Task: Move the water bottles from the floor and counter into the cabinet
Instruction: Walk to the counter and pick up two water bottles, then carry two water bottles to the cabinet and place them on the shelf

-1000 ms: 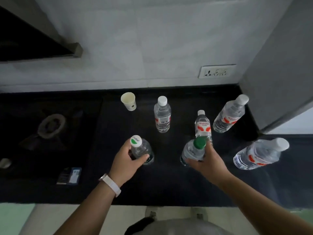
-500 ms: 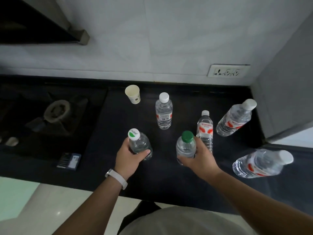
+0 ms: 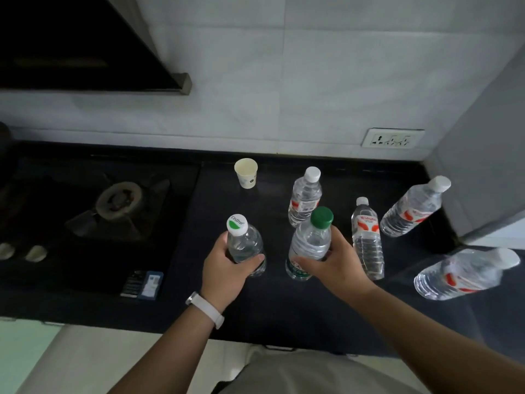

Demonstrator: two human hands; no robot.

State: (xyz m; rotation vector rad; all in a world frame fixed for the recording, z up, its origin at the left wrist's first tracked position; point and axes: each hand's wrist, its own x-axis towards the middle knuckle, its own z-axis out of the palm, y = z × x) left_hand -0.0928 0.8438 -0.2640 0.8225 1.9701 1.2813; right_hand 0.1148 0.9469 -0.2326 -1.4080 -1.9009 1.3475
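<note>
My left hand grips a clear water bottle with a white and green cap near the middle of the black counter. My right hand grips a green-capped water bottle, which looks raised and tilted. Several more red-labelled bottles stand on the counter: one behind the green cap, a slim one just right of my right hand, one at the far right and one at the near right. The cabinet is not in view.
A paper cup stands at the back of the counter. A gas stove burner lies to the left, with a small dark box in front of it. A range hood hangs upper left. A grey panel closes the right side, beside a wall socket.
Both hands keep hold of their bottles. The green-capped bottle in my right hand has risen and now shows its lower label. The view has shifted left, showing more of the stove.
</note>
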